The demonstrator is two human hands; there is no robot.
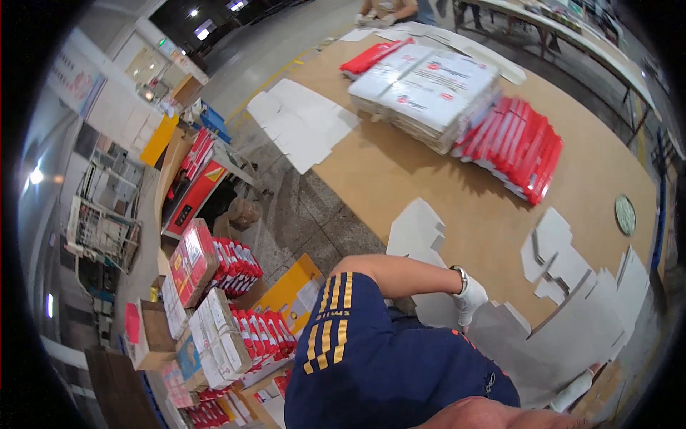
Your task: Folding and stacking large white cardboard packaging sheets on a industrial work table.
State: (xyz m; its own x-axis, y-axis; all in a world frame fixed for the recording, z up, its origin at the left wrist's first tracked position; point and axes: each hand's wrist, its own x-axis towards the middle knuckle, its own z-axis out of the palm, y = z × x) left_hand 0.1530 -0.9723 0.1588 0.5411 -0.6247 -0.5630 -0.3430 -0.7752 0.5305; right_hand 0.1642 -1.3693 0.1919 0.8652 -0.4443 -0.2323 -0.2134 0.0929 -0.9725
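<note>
My left hand point(471, 297), in a white glove with a metal band at the wrist, hangs over the near left edge of some white cut cardboard sheets point(525, 350). Its fingers point down and look closed on the edge of a sheet, partly hidden by my navy shirt. Along the sheets' near right edge is my right hand point(574, 390), also in a white glove. How its fingers lie is hard to make out. More white cut-out sheets point(550, 254) lie on the brown table point(429, 175), with a round green-white disc point(624, 215) at the right.
A tied stack of white printed packs point(429, 89) stands on the table's far side, beside a fanned row of red packs point(514, 146). On my left are bundled red and white packs point(221, 336) and a red machine point(196, 193). Another person point(386, 11) sits beyond the table.
</note>
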